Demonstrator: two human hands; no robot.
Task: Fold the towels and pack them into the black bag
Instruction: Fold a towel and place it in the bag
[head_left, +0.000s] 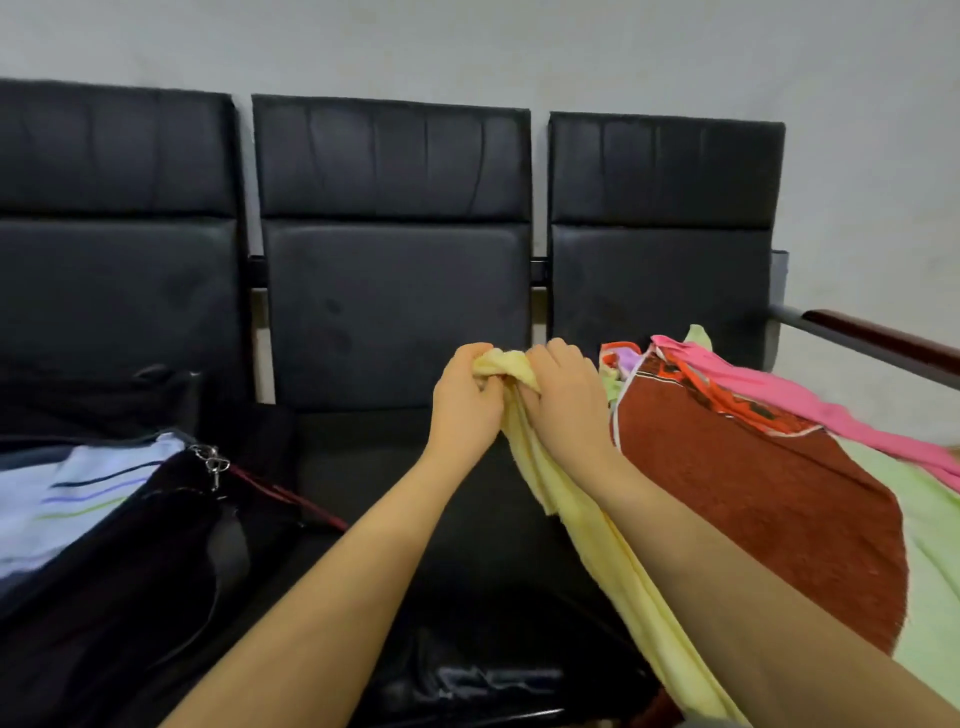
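bare middle seat (395, 467), black bag (130, 561) left, towel pile (769, 493) right

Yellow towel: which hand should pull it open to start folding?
Probably the left hand. Both hands grip the yellow towel bunched together, but only the left has a free black seat beside it; the right hand is next to the towel pile.
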